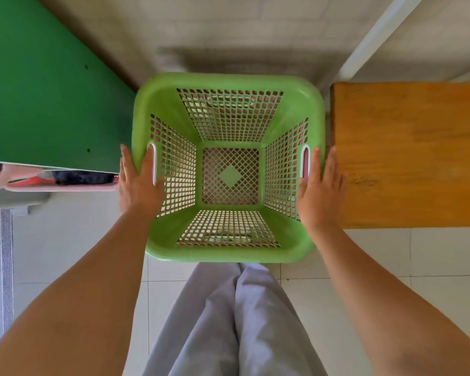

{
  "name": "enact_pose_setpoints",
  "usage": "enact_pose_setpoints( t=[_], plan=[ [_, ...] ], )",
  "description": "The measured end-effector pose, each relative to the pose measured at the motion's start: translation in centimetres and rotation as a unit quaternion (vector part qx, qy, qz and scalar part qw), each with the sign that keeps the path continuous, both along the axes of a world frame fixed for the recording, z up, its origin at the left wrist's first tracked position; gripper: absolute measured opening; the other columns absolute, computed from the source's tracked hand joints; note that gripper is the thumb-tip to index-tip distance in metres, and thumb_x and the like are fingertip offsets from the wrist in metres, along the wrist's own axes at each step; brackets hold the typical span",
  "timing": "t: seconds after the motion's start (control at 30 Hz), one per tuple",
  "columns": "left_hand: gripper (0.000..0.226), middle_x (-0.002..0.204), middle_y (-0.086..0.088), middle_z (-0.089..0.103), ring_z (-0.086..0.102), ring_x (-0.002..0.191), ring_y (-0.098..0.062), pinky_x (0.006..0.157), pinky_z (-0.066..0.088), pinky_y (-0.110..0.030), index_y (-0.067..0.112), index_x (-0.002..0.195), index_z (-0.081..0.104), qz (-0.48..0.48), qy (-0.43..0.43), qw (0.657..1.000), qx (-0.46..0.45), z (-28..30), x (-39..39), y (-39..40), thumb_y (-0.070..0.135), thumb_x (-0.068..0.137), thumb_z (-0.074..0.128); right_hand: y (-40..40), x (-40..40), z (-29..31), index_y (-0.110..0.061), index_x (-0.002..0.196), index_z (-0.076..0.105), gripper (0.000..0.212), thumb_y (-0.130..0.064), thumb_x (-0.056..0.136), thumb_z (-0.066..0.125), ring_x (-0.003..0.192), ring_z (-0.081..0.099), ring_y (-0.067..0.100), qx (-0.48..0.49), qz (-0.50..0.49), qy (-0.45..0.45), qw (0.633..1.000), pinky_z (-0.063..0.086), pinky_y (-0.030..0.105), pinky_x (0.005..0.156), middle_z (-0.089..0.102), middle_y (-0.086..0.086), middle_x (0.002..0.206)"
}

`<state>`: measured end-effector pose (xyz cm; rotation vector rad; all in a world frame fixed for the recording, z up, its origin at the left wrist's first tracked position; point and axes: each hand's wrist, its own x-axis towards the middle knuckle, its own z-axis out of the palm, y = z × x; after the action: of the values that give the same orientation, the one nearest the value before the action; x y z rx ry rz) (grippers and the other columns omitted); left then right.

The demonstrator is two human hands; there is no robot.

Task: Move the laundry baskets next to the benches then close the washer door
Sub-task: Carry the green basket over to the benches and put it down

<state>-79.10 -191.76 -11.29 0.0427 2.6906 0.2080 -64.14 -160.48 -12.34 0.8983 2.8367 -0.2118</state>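
Note:
An empty green laundry basket (228,82) with lattice walls sits on the floor in front of me. It stands between a green bench (38,90) on its left and a wooden bench (407,153) on its right, close to both. My left hand (139,183) lies flat on the basket's left rim beside the white-edged handle slot, fingers stretched out. My right hand (320,188) lies the same way on the right rim. Neither hand is curled around the rim. No washer is in view.
A pink basket (52,183) holding dark and red clothes shows at the left, just below the green bench's edge. A white post (375,36) rises behind the wooden bench. A floor drain strip (7,267) runs along the left. My legs (228,321) stand on white tiles.

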Motion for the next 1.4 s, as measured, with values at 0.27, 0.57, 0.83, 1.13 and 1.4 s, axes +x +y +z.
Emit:
enact_pose_setpoints(
  t=[0.27, 0.57, 0.83, 1.13, 1.4],
  plan=[
    [0.079, 0.162, -0.008, -0.008, -0.003, 0.15, -0.027, 0.121, 0.007, -0.045, 0.031, 0.152, -0.015, -0.038, -0.001, 0.999, -0.012, 2.8, 2.1, 1.4, 0.04, 0.098, 0.042, -1.3, 2.8, 3.0, -0.008, 0.153, 0.013, 0.063, -0.03, 0.1, 0.037, 0.148, 0.016, 0.026, -0.026, 0.013, -0.016, 0.999, 0.018, 0.043, 0.12, 0.018, 0.013, 0.159],
    [0.066, 0.162, -0.008, 0.007, 0.005, 0.15, -0.025, 0.122, 0.008, -0.045, 0.016, 0.154, 0.01, -0.14, 0.011, 0.99, -0.016, 13.3, 5.8, 5.6, 0.046, 0.1, 0.032, -0.8, 7.0, 14.1, -0.008, 0.151, 0.021, 0.062, -0.031, 0.098, 0.043, 0.141, 0.032, 0.034, -0.028, -0.006, 0.005, 1.0, 0.033, 0.048, 0.112, 0.031, 0.017, 0.154],
    [0.061, 0.161, -0.009, 0.014, 0.015, 0.148, -0.03, 0.12, 0.01, -0.044, 0.016, 0.154, 0.014, -0.272, 0.02, 0.961, 0.039, 23.0, 10.1, 12.2, 0.042, 0.102, 0.032, 0.8, 14.4, 22.2, -0.012, 0.151, 0.023, 0.057, -0.037, 0.101, 0.035, 0.141, 0.032, 0.031, -0.023, -0.058, 0.024, 0.998, 0.029, 0.045, 0.114, 0.032, 0.014, 0.154],
    [0.054, 0.152, -0.014, 0.034, 0.032, 0.139, -0.034, 0.115, 0.026, -0.044, 0.011, 0.148, 0.03, -0.436, 0.019, 0.899, 0.033, 27.0, 16.8, 23.7, 0.038, 0.102, 0.034, 6.2, 26.9, 26.2, -0.014, 0.15, 0.024, 0.055, -0.038, 0.101, 0.032, 0.14, 0.034, 0.027, -0.038, -0.18, 0.033, 0.982, 0.032, 0.042, 0.112, 0.032, 0.012, 0.154],
    [0.054, 0.152, -0.01, 0.034, 0.034, 0.137, -0.034, 0.111, 0.032, -0.044, 0.014, 0.149, 0.029, -0.508, -0.012, 0.86, 0.05, 27.6, 28.7, 37.7, 0.039, 0.102, 0.033, 15.1, 41.6, 27.6, -0.016, 0.151, 0.02, 0.054, -0.04, 0.103, 0.025, 0.142, 0.031, 0.025, -0.049, -0.275, 0.017, 0.96, 0.031, 0.04, 0.113, 0.025, 0.009, 0.158]
  ],
)
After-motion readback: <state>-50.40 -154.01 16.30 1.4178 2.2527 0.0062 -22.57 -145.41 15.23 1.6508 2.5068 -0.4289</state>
